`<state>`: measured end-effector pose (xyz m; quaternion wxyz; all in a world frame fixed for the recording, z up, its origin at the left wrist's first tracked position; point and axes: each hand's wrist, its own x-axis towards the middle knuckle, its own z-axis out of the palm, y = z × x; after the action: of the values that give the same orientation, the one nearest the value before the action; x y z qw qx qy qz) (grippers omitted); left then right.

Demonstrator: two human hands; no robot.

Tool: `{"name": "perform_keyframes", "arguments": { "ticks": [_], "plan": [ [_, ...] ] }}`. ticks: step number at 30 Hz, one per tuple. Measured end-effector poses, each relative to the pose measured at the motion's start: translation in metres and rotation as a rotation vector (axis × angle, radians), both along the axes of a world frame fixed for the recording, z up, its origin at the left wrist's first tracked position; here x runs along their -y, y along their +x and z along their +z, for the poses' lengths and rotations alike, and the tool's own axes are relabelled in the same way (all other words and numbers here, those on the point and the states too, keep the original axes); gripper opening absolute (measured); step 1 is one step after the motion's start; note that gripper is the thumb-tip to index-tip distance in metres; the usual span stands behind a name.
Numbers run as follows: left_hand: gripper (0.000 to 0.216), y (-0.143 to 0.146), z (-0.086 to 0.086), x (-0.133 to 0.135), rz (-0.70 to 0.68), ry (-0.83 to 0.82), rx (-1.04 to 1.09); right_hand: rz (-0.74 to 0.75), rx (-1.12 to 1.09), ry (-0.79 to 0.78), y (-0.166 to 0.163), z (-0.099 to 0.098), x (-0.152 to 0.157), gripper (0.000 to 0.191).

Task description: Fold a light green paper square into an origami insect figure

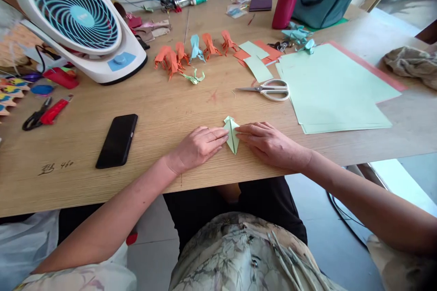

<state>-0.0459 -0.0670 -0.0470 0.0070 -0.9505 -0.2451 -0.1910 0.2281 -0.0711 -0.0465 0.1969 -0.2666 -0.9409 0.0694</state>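
Touching the folded paper point(232, 135) on either side with left hand point(200, 146) and right hand point(273, 145), fingers kinda stretched out, nearer than the scissors point(261, 89).

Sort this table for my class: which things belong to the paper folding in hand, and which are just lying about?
Likely belongs:
folded green paper, between left hand and right hand
large green sheets
small green pieces
scissors
orange folded figures, perhaps finished pieces

Apparently lying about:
black phone
fan
pink flask
teal bag
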Motion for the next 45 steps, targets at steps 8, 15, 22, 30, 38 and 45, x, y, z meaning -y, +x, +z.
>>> {"name": "perform_keyframes", "arguments": {
  "ticks": [8, 15, 22, 30, 38, 45],
  "plan": [
    [0.045, -0.004, -0.005, 0.006, -0.057, -0.117, -0.036, 0.059, 0.029, -0.027, 0.001, 0.002, -0.004, 0.036],
    [0.062, -0.008, -0.002, 0.008, -0.093, -0.174, -0.119, 0.067, 0.069, -0.04, 0.006, 0.001, 0.0, 0.04],
    [0.076, -0.008, 0.005, 0.01, -0.116, -0.232, -0.193, 0.146, 0.13, 0.018, 0.007, 0.005, 0.004, 0.036],
    [0.092, -0.003, 0.012, 0.018, -0.069, -0.302, -0.301, 0.203, 0.142, -0.004, 0.015, 0.008, 0.008, 0.035],
    [0.093, -0.003, 0.014, 0.022, -0.042, -0.324, -0.308, 0.225, 0.097, 0.007, 0.011, 0.01, 0.01, 0.03],
    [0.097, -0.003, 0.015, 0.024, -0.014, -0.274, -0.335, 0.228, 0.084, 0.002, 0.011, 0.014, 0.013, 0.033]
  ]
}}
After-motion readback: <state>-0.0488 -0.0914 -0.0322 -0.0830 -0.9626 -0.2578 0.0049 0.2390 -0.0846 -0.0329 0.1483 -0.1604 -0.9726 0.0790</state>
